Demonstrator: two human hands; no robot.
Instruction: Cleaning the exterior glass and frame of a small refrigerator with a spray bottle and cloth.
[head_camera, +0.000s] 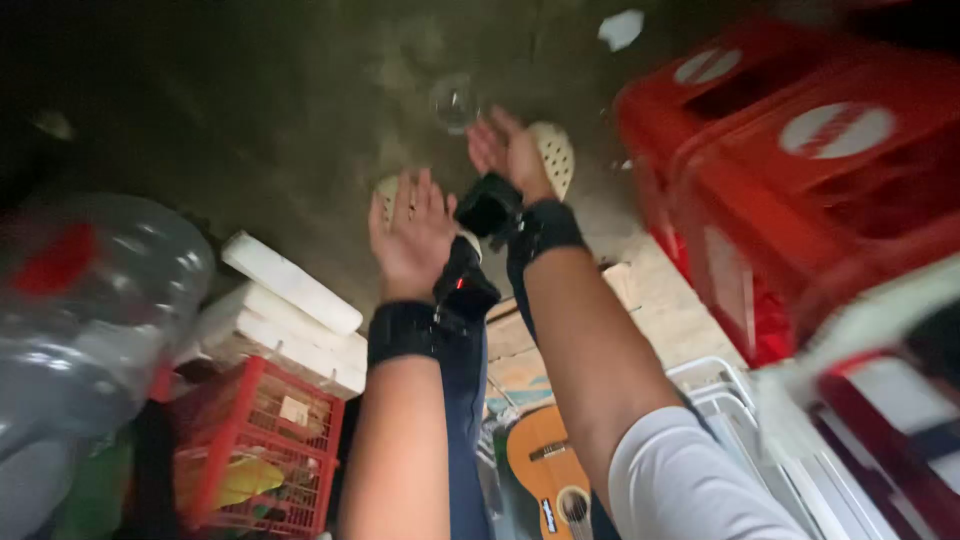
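Note:
The frame is blurred by motion. My left hand (410, 235) is stretched out over the concrete floor with its palm up, fingers apart and nothing in it. My right hand (510, 152) reaches further ahead, fingers spread, its tips close to a small clear round glass object (455, 100) on the floor. I cannot tell whether they touch it. Both wrists wear black straps, the right one carrying a small black device (488, 207). Under the hands are my blue-trousered legs and cream perforated clogs (556, 157).
Stacked red plastic crates (800, 170) stand at the right. A big clear water jug (90, 300) is at the left, with white foam blocks (290, 285) and a red wire basket (265, 440) beside it. A guitar (545, 465) and white baskets (720, 395) lie near my legs.

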